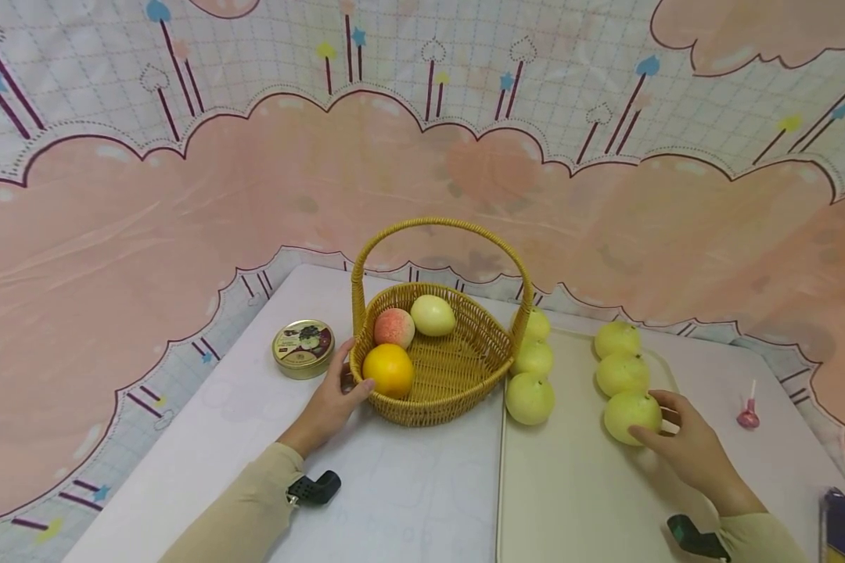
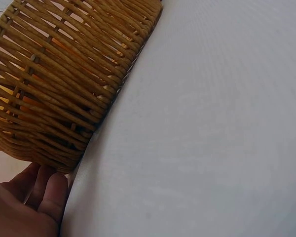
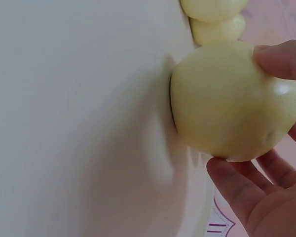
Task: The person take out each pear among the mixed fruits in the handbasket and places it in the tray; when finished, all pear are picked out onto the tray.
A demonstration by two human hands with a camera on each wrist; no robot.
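Note:
At the left end of the wicker basket (image 1: 422, 410), my left hand (image 1: 331, 403) holds the side, its thumb by the rim; the left wrist view shows its fingers against the woven wall (image 2: 64, 84). Inside the basket lie an orange (image 1: 389, 371), a peach (image 1: 394, 328) and a pale yellow fruit (image 1: 433, 315). My right hand (image 1: 693, 450) grips a round yellow-green fruit (image 3: 227, 103), the nearest of three in the right row. Its thumb and fingers are on opposite sides of the fruit, which appears to rest on the cream tray (image 1: 563, 485).
Two more yellow-green fruits (image 1: 621, 374) stand behind the gripped one. Another row of similar fruits (image 1: 530, 399) lies along the tray's left edge, beside the basket. A round tin (image 1: 303, 349) is at left, a lollipop (image 1: 749, 416) at right. A patterned cloth (image 1: 422, 180) hangs behind the table.

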